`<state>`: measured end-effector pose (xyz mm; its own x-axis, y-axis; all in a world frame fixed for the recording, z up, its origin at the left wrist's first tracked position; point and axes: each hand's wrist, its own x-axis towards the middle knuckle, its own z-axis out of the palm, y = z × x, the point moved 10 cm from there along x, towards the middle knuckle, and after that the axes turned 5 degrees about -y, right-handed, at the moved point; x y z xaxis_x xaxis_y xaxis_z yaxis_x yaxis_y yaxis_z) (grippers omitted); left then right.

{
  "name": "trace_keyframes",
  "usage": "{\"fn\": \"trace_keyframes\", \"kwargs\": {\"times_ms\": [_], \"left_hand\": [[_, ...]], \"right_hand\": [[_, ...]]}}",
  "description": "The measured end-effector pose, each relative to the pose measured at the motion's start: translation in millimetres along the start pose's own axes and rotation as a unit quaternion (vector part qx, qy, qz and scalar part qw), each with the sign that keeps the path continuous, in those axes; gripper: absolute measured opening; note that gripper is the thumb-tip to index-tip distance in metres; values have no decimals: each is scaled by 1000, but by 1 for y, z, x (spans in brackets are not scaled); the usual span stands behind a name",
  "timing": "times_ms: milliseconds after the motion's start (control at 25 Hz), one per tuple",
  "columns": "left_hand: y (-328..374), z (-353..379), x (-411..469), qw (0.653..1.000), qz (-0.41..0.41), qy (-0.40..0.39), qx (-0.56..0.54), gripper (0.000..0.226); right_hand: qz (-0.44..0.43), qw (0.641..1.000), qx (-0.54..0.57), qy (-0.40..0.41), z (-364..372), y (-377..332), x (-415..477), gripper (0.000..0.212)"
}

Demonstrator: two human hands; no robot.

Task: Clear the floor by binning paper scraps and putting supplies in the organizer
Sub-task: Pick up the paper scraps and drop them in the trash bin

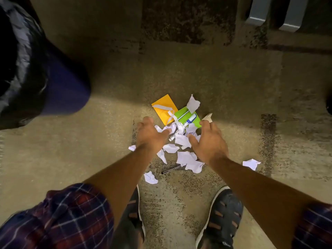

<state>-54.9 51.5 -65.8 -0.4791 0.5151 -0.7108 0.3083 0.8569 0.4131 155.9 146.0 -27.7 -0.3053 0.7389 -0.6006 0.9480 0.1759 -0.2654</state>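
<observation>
A heap of torn white paper scraps [183, 141] lies on the floor in front of my feet. Under and behind it are an orange pad [164, 105], a green pad [188, 116], a blue-and-white marker [190, 119] and a thin black pen [170, 170]. My left hand [150, 134] hovers over the left side of the heap, fingers spread, holding nothing. My right hand [209, 141] is over the right side, also spread and empty. Single scraps lie apart: one scrap [251, 163] at the right, another scrap [150, 177] near my left foot.
A blue bin lined with a black bag [36, 72] stands at the left. My two dark sandals [222, 216] are on the floor below the heap. Grey metal furniture legs [273, 13] show at the top right. The floor is speckled beige stone.
</observation>
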Motion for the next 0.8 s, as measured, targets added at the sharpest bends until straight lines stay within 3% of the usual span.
{"fn": "trace_keyframes", "kwargs": {"times_ms": [120,280,440,520,560,640,800], "left_hand": [[6,6,7,996,-30,9,86,74],[19,17,7,990,11,22,137,65],[28,25,11,984,67,15,165,44],[29,25,15,987,94,3,132,19],[25,24,17,991,92,-6,92,17],[10,19,21,998,59,-14,16,29],[-22,-6,20,994,10,1,-109,31]], "right_hand": [[11,998,33,61,-9,8,5,49],[39,988,73,131,-27,24,13,45],[76,990,85,82,-30,46,43,51],[73,995,60,19,-21,50,59,57],[63,997,45,1,-18,49,63,56],[48,998,35,-6,-16,47,69,50],[66,997,51,7,-15,46,74,45]]}}
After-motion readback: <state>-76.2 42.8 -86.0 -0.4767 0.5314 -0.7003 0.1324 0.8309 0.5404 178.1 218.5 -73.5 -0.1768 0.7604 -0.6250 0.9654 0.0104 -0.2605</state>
